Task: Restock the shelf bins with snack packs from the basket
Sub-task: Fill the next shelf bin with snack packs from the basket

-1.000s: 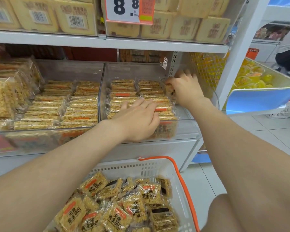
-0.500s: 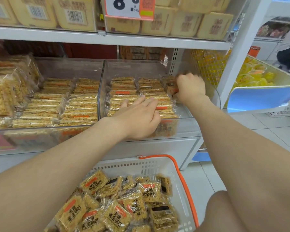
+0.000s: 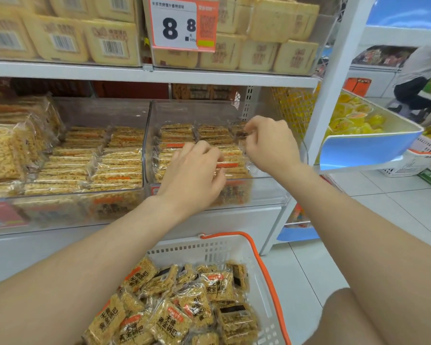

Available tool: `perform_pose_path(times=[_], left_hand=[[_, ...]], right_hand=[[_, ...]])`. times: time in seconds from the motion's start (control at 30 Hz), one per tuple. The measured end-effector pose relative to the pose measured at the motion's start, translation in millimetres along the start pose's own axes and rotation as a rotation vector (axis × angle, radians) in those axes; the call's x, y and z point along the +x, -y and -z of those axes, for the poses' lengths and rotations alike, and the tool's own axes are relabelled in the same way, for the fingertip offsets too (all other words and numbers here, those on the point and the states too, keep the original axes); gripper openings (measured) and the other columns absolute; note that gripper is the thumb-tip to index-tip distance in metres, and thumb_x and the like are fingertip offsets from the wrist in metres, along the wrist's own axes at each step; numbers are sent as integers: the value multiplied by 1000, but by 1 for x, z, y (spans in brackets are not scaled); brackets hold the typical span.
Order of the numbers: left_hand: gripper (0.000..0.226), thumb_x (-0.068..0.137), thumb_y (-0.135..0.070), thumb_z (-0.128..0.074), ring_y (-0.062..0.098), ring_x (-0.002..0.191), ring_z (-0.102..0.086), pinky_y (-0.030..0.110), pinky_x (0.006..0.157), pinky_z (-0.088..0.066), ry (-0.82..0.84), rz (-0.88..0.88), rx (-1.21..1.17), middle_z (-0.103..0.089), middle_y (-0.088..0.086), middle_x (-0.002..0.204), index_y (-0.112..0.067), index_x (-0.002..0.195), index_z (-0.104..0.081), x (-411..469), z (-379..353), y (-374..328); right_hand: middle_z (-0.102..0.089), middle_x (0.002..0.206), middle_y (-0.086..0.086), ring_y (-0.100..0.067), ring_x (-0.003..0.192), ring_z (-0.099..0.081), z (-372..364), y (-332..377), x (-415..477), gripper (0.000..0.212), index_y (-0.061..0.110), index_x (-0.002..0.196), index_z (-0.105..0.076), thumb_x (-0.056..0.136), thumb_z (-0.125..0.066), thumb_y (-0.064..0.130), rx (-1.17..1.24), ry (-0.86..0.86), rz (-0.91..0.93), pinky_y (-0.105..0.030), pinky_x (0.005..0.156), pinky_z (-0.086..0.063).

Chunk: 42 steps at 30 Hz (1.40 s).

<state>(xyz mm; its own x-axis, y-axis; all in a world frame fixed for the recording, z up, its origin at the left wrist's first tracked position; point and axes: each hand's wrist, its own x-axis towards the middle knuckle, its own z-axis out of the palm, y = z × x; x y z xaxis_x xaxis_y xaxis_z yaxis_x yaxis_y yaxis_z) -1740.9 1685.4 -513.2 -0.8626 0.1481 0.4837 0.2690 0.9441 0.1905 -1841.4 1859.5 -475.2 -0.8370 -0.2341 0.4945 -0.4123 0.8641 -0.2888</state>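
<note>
Snack packs [image 3: 179,135] stand on edge, lengthwise across bin [image 3: 266,190] — hands [image 3: 192,175] [image 3: 271,143] seemingly pinching one each.

Person, head-camera view. Item one: left hand [image 3: 192,175], bare, joined to a bare left forearm [image 3: 85,265] uncovered to the picture's edge. Item two: right hand [image 3: 269,140], bare, with a bare right forearm [image 3: 358,220] likewise uncovered. Item three: one bare, rounded knee [image 3: 339,317].
</note>
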Motion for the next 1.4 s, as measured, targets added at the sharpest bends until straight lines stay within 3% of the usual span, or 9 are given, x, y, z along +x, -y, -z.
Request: perform_pose_path(times=[0.17,0.27,0.37,0.57,0.77,0.93,1.07,1.23,1.4], left_hand=[[6,91,-27,-64,22,79,-64,39,60,-53,-162,-72,-58,-64,-9,85,-24,96,-66,-25,21,-5],[18,93,-41,-55,19,60,-62,34,53,-52,90,-177,75,-61,-10,64,-29,82,-63,-45,33,-2],[18,95,-42,-52,18,70,-63,33,62,-55,491,-153,160,-65,-10,74,-31,86,-64,-63,28,8],[18,97,-22,-50,27,75,-61,38,65,-51,941,-105,268,-62,-2,85,-23,94,-67,-103,-23,27],[36,99,-1,-46,27,92,-68,38,58,-52,1206,-158,312,-68,5,119,-14,127,-64,-154,-85,33],[57,95,10,-52,27,103,-66,40,78,-59,1362,-120,208,-59,10,133,-16,146,-46,-189,-115,28],[93,88,18,-52,32,120,-61,41,85,-60,1340,-8,151,-9,4,173,-27,164,-21,-205,-128,30],[66,89,20,-54,48,160,-1,54,120,-40,1424,-29,324,10,13,175,-4,151,-46,-204,-114,20],[78,89,13,-63,40,152,-26,50,122,-38,1291,16,305,-23,16,166,-11,158,-34,-209,-113,25]], right_hand=[[-63,65,-2,-26,72,-65,37,42,-36,25,15,68,-65,80,-57,35,56,283,21,-35,64,-56],[-66,48,-1,-18,55,-71,47,52,-55,27,11,70,-69,84,-56,31,-114,686,137,-36,61,-63],[-76,74,-8,-24,73,-77,29,63,-81,24,10,89,-73,90,-52,22,-207,1024,244,-43,72,-65],[-66,134,-9,-33,121,-64,-25,84,-136,38,13,135,-65,101,-49,20,-419,1275,485,-43,96,-56],[-53,84,2,-28,100,-62,-46,99,-154,26,19,77,-45,103,-47,14,-527,1262,620,-34,66,-44],[-54,89,0,-20,78,-57,-50,104,-165,7,14,103,-53,102,-47,10,-586,1303,626,-34,73,-47],[-56,90,-1,-19,71,-55,-52,101,-165,17,15,87,-53,101,-46,10,-611,1350,593,-35,70,-51],[-56,99,-2,-20,81,-58,-45,101,-160,13,14,103,-56,101,-43,11,-573,1326,567,-35,66,-43],[-58,139,-4,-28,117,-64,-51,103,-160,46,17,147,-52,102,-43,17,-545,1360,560,-43,95,-56]])
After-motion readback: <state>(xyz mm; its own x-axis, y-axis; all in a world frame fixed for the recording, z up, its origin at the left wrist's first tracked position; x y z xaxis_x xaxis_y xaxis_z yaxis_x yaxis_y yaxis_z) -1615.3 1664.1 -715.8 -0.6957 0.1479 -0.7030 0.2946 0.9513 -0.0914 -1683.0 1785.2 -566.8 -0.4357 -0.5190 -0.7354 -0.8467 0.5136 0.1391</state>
